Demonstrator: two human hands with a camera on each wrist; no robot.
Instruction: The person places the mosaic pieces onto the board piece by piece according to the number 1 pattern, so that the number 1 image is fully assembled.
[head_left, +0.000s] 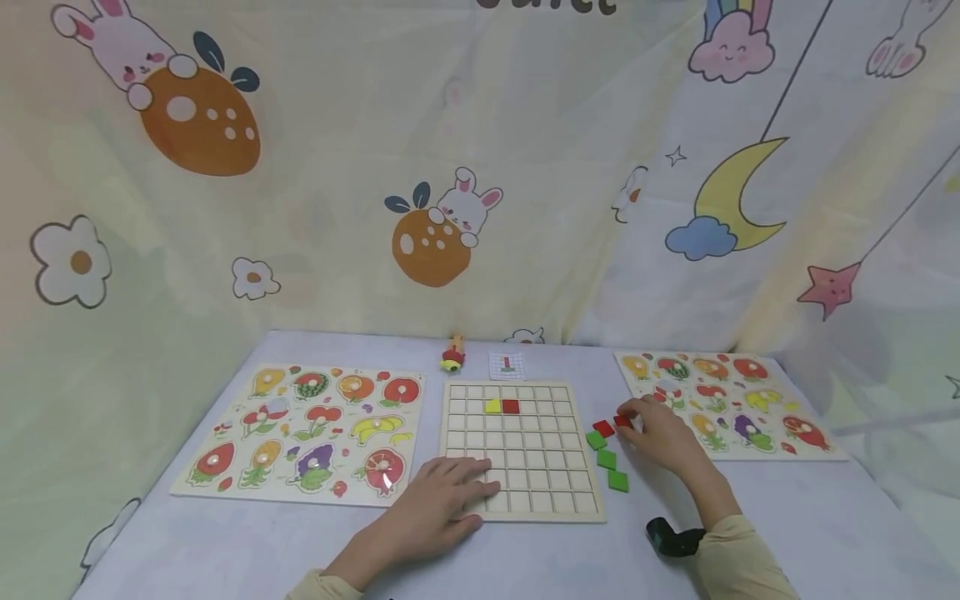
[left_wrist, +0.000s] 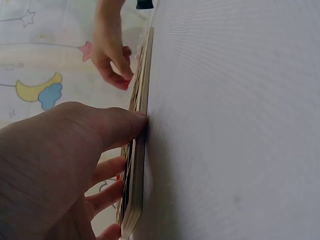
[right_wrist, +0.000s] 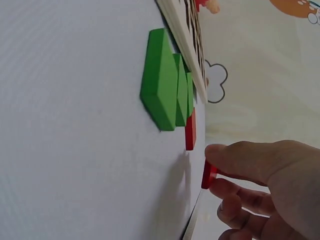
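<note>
Lower centre, the left hand (head_left: 441, 506) rests splayed on the board (head_left: 537, 459) (likely steadying it). Mid-right, the right hand (head_left: 663, 437) pinches a red tile (right_wrist: 208, 175).

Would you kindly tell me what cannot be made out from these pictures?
Head view: part of the grid board, hidden by the left hand.
Head view: exact pattern on the small card, too small.
Head view: top of the rainbow, cut off by the upper edge.
Right wrist view: part of the held red tile, hidden by the right hand.

Fruit board (head_left: 337, 437) left, second fruit board (head_left: 731, 410) right, small figurine (head_left: 452, 355) near cartoon backdrop (head_left: 330, 208).
</note>
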